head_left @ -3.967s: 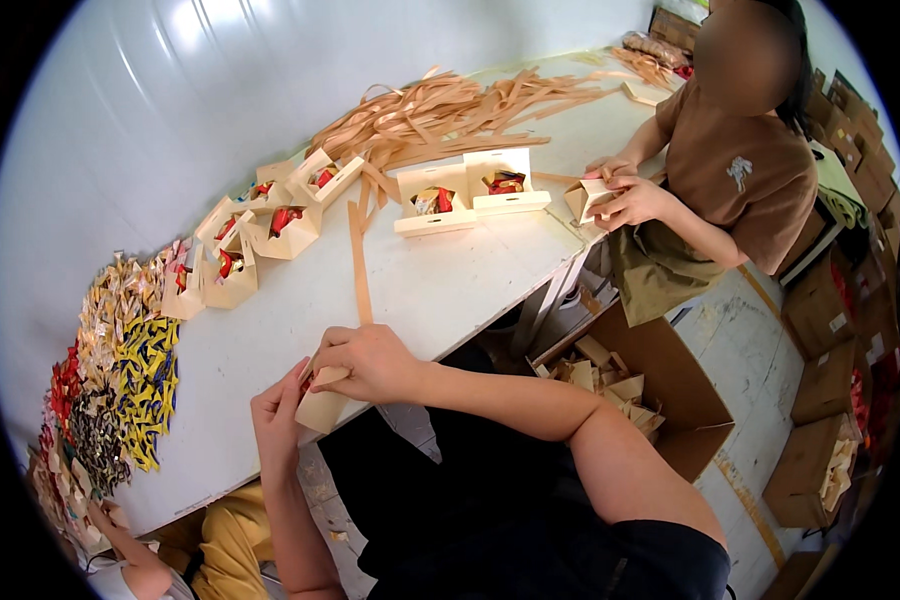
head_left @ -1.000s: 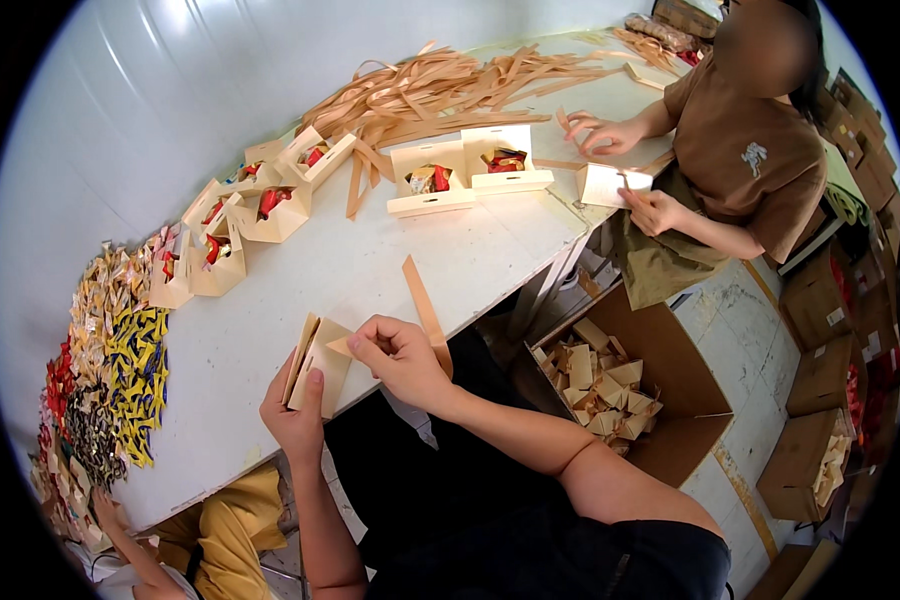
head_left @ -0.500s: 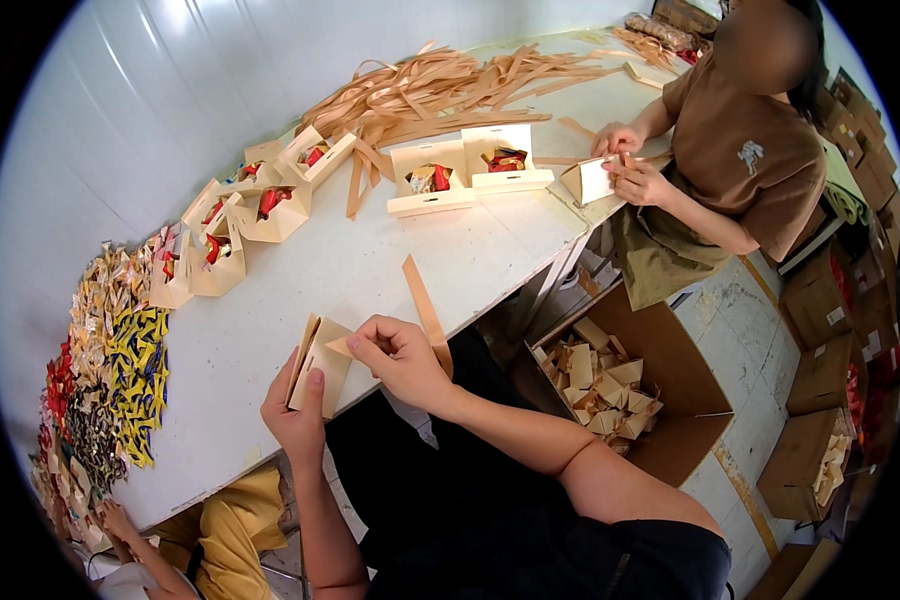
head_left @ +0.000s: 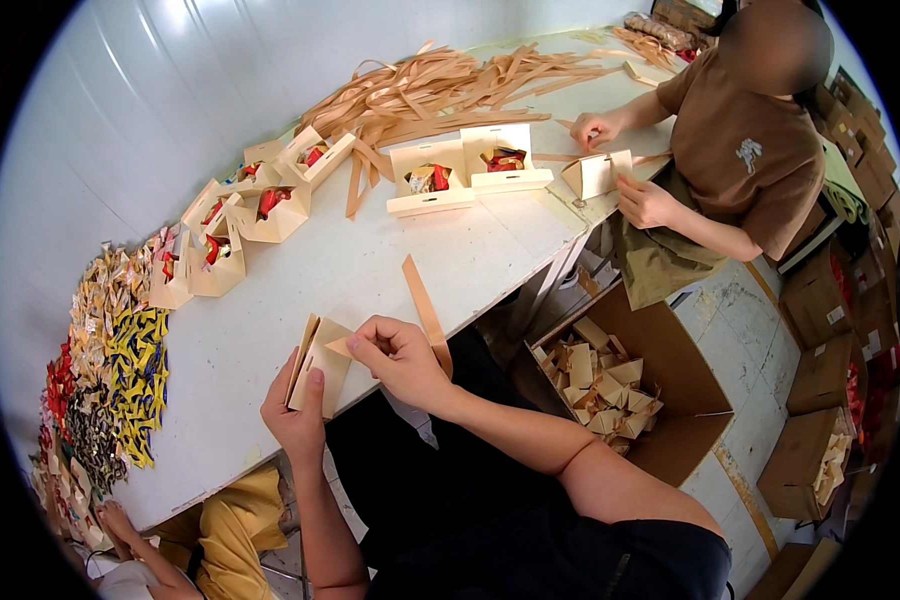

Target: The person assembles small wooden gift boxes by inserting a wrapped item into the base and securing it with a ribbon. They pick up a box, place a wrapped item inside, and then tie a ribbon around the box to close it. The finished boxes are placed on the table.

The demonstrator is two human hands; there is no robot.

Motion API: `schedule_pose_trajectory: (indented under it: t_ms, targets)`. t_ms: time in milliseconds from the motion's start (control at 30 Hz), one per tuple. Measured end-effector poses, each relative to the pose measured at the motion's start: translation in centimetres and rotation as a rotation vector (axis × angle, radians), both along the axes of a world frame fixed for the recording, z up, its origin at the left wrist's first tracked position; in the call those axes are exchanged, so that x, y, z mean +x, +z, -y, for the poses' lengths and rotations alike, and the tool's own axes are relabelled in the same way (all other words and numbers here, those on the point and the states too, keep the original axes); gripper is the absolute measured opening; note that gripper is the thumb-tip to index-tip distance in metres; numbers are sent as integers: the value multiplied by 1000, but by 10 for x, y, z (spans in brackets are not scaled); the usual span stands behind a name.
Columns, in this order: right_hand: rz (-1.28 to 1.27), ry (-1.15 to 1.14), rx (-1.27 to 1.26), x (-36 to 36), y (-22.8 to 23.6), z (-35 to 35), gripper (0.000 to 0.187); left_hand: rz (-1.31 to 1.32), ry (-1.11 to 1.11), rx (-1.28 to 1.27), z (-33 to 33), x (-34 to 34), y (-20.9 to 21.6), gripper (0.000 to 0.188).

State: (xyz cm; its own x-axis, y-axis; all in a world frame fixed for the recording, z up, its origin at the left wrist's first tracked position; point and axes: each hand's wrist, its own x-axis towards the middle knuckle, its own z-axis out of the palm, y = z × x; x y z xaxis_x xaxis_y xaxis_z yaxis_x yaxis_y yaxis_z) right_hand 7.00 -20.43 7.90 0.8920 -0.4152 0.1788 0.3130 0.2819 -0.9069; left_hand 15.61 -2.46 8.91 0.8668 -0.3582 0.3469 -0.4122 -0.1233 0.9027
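Note:
Over the table's near edge, my left hand (head_left: 298,418) grips a small cream cardboard box (head_left: 327,375), fingers behind it and thumb on its front. My right hand (head_left: 408,365) is closed in a pinch on the tip of a tan ribbon (head_left: 425,300) close to the box's right side. Part of that ribbon lies on the table and runs down behind my right hand. Whether it passes through the box is hidden. Open boxes of wrapped sweets (head_left: 432,180) stand farther back, with several more boxes (head_left: 273,203) to the left.
A heap of tan ribbons (head_left: 440,90) covers the table's far side. Piles of wrapped sweets (head_left: 135,360) lie at the left. A carton of folded boxes (head_left: 610,390) stands on the floor at right. Co-workers sit at right, handling a box (head_left: 598,177), and at lower left.
My hands, the box and the ribbon stay in place. The co-worker at right has spread their hands apart, one moving left with a ribbon, the other at the box's right side.

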Motion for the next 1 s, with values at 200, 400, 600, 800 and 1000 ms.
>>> schedule_pose_trajectory:
  t_ms: [200,400,600,800,1000]
  targets:
    - [-1,-7,-1,0,1,0,19,26,0,9,0,1,0,42]
    - [-42,-85,29,-2,6,-7,16,86,38,41,-4,4,-3,40]
    - [-23,-104,-22,-6,5,-1,18,8,23,-11,-3,-2,0,42]
    - [-1,-105,-35,-2,2,-5,18,4,-3,-25,-7,2,-1,57]
    - [-9,-162,-125,-3,10,0,17,97,-19,8,-9,3,5,65]
